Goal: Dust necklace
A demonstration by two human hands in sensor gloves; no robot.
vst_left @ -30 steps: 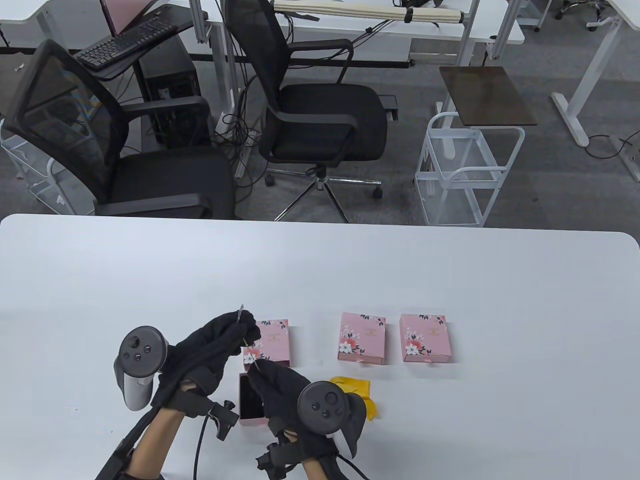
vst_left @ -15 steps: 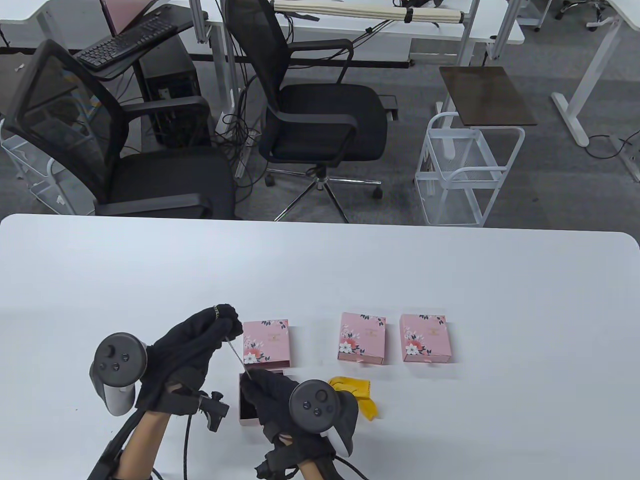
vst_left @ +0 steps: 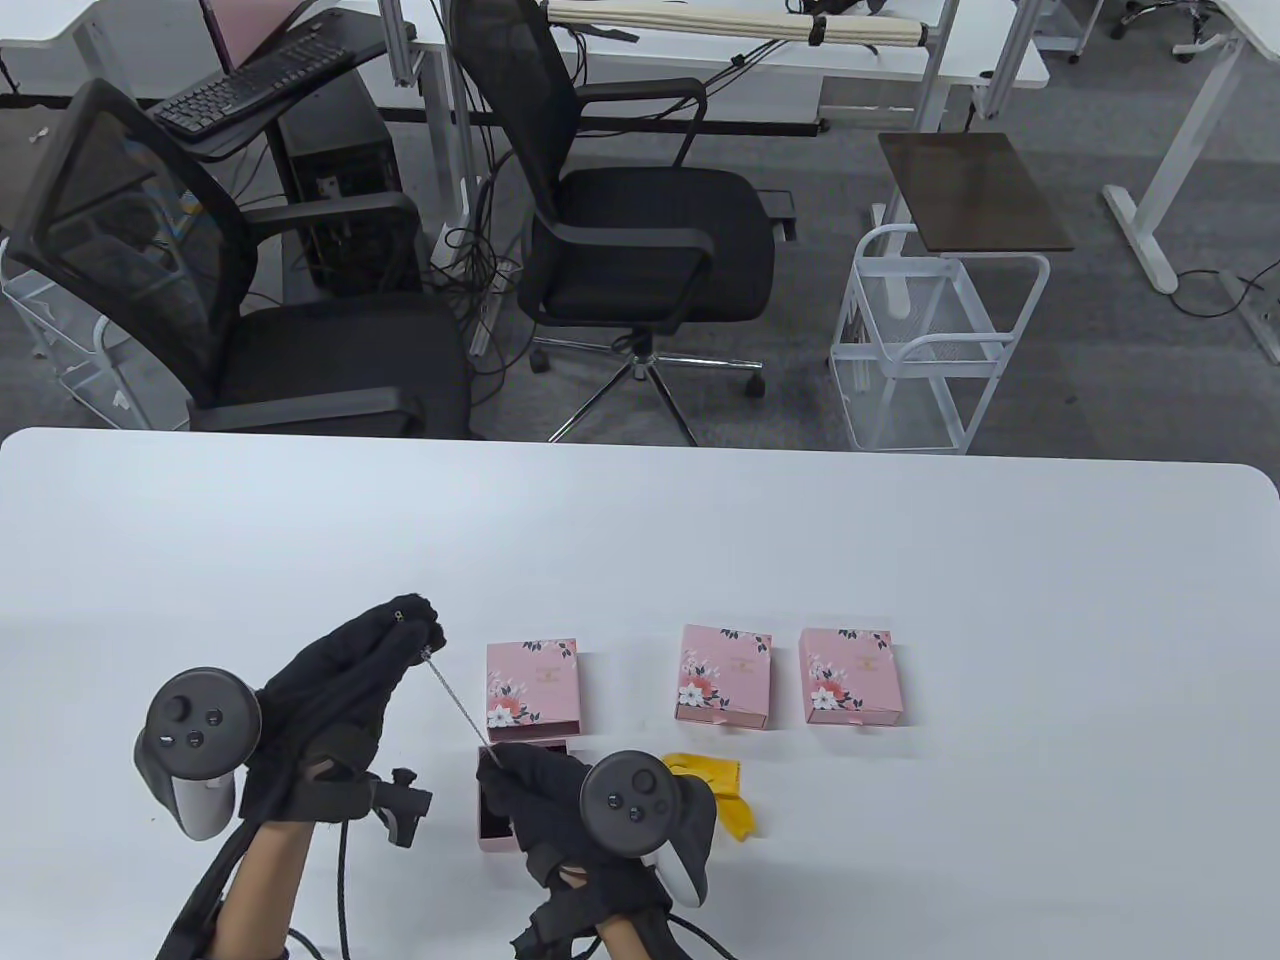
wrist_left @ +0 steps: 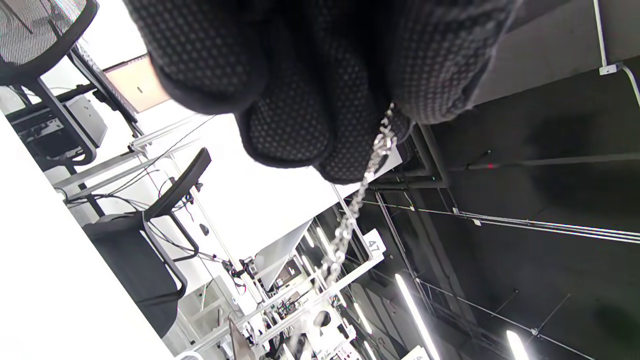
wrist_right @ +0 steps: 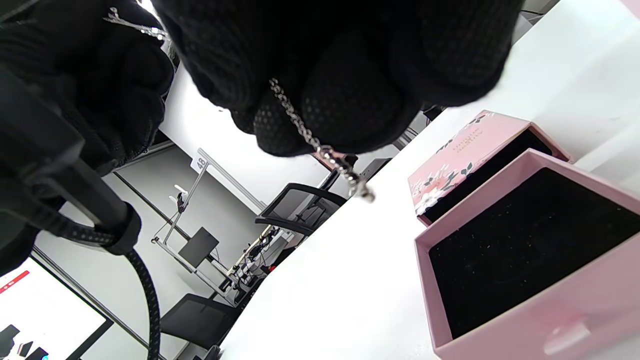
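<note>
A: How much of the open tray [vst_left: 492, 835] shows from above?

B: Only its left strip; the right hand [vst_left: 545, 790] covers the rest. The yellow cloth [vst_left: 728, 790] is half hidden behind that hand's tracker [vst_left: 625, 800].

A: And the necklace [vst_left: 458, 700]?

B: Both ends vanish into the gloved fingers [vst_left: 405, 625]. Its links are too fine to make out there. In the left wrist view the chain [wrist_left: 356, 202] blurs toward its lower end.

A: The wrist cameras?

B: Each hand is cut off by the top edge. In the right wrist view the tray [wrist_right: 525, 240] runs off the right and bottom edges.
</note>
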